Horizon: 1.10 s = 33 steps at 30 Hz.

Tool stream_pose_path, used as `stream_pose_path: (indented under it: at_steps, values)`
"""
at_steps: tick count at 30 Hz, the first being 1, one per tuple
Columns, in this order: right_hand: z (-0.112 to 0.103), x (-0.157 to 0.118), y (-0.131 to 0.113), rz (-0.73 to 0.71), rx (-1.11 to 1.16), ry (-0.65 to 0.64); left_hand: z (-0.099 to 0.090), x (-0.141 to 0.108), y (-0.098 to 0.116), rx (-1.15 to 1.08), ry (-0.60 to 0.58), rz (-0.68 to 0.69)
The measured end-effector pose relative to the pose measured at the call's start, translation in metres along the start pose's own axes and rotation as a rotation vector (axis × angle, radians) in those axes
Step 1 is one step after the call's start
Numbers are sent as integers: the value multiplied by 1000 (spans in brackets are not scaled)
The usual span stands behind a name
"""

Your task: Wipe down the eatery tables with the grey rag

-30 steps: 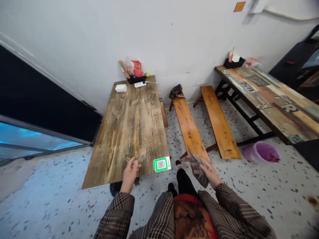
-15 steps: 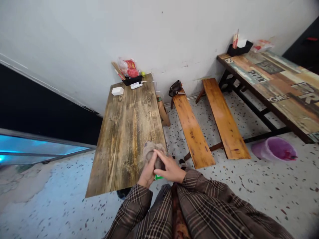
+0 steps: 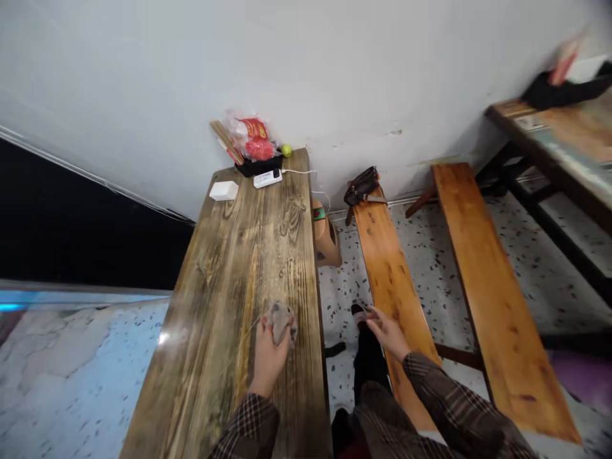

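Observation:
A crumpled grey-beige rag (image 3: 280,319) is bunched in my left hand (image 3: 271,350), over the near right part of the wooden table (image 3: 224,268). The fingers are closed around the cloth, which appears to rest on the tabletop. Out to the right, my right hand (image 3: 389,333) hovers above the near bench (image 3: 382,255), its fingers loosely apart and holding nothing. A dark shoe (image 3: 358,312) shows on the floor just beyond that hand.
At the table's far end are a white tissue stack (image 3: 224,190), a white power bank (image 3: 268,178) with a cable, a black holder (image 3: 258,167) with chopsticks and a red-printed bag, and a green fruit (image 3: 287,150). A brown bag (image 3: 362,186) lies on the near bench; a second bench (image 3: 488,280) stands further right.
My hands were together on the rag at the table's near corner; now they are apart. The left has carried the rag onto the table, and the right has let go. The view has moved closer.

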State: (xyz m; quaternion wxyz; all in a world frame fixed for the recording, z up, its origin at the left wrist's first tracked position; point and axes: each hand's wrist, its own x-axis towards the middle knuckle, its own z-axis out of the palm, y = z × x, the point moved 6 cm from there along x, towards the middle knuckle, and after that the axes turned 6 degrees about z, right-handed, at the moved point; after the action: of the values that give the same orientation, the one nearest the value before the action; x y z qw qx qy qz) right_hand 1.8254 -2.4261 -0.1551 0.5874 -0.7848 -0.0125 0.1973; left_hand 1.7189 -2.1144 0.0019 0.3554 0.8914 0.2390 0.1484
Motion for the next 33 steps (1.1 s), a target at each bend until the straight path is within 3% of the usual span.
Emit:
stream_pose_path:
  at_steps: [3, 6, 11, 15, 20, 23, 28, 33]
  values:
    - [-11, 119, -10, -23, -124, 22, 49, 79, 6, 244, -74, 55]
    - [0, 238, -40, -50, -197, 11, 76, 122, -2, 462, -76, 82]
    - [45, 399, -90, -125, -245, 13, 86, 130, -22, 552, -107, 115]
    - [85, 478, -132, -332, -388, 19, 84, 127, -36, 601, -118, 140]
    - [130, 525, -147, -343, -451, -74, 83, 126, -47, 610, -125, 130]
    - [133, 539, -137, -226, -342, -100, 82, 125, -49, 602, -143, 125]
    - [94, 540, -107, 13, -164, -32, 81, 124, -54, 581, -131, 108]
    - [31, 483, -79, 152, 83, 4, 82, 124, -58, 558, -123, 97]
